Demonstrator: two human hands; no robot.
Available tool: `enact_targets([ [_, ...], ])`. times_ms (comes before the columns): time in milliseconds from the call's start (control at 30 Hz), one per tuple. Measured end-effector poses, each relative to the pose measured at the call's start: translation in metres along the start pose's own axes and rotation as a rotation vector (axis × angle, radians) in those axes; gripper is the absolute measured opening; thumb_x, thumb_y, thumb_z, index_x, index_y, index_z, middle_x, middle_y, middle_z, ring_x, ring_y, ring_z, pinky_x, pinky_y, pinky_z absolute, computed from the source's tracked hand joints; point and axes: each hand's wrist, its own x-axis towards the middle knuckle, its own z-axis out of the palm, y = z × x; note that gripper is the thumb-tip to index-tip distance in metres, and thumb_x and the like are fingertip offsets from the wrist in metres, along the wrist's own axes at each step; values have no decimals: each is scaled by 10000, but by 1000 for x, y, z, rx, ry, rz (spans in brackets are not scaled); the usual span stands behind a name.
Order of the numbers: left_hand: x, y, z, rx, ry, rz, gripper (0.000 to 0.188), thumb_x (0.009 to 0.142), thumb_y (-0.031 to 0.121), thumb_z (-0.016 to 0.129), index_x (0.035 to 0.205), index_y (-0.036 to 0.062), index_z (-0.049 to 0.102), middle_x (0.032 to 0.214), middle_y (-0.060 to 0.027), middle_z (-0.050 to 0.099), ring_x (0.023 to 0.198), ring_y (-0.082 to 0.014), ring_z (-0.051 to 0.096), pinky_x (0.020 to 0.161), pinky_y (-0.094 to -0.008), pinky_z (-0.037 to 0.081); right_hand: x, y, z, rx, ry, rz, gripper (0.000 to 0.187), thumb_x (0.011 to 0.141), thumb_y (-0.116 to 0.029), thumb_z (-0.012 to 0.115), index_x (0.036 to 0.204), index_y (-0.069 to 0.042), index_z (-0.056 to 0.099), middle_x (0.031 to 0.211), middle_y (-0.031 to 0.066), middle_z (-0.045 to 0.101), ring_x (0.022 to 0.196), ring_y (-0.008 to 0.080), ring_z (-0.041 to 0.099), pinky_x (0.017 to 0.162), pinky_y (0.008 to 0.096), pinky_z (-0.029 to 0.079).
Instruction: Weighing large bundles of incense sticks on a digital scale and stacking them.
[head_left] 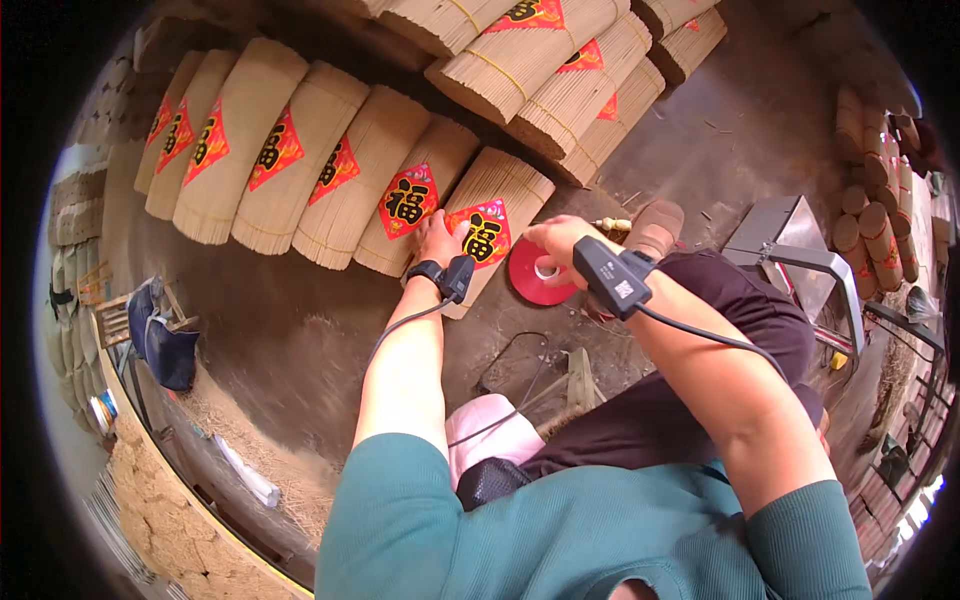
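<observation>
At the left corner of a red paper diamond [487,226] with a black and gold character, my left hand [434,243] has its fingers closed, holding the paper against a bundle of thin tan sticks [512,178]. This bundle is the rightmost of the near row. Just to its right, my right hand [562,238] curls its fingers over the upper rim of a roll of red tape [530,285] with a pale core. The hand covers part of the roll and its own fingertips are partly hidden. Each wrist carries a strapped black device with a cable.
Several similar bundles [270,150] with red diamonds lie side by side to the left. More bundles [530,75] are stacked beyond. A metal stool-like frame [790,245] stands at the right, near my shoe [655,230]. A dark blue bag [165,340] hangs at the left.
</observation>
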Motion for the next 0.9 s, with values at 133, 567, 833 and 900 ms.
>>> enact_targets([
  [133,9,6,0,54,-39,-55,765,820,554,614,1340,24,430,1385,-186,419,1308,-341,353,1099,-468,263,44,40,3,158,152,341,394,872,-154,621,1257,-98,560,1142,143,590,1057,345,569,908,381,494],
  [567,-6,43,11,-130,-141,-128,846,710,591,720,1239,-9,443,1215,-244,536,1153,-395,495,988,-450,392,81,41,-18,-151,16,329,428,782,-329,709,1068,-15,659,956,160,689,830,189,661,679,314,514],
  [833,70,16,6,-113,-642,-37,1258,541,645,800,1401,-91,253,1359,-313,408,1303,-377,392,1074,-382,338,110,109,-8,471,205,332,662,672,-280,790,1141,126,558,1137,240,613,1043,273,596,865,337,475],
  [900,76,22,-1,-4,-830,-68,1297,533,653,800,1421,-91,216,1375,-312,392,1321,-372,371,1082,-372,330,119,99,-3,377,316,444,796,650,-291,811,1209,157,465,1172,274,578,1080,312,582,882,351,475],
])
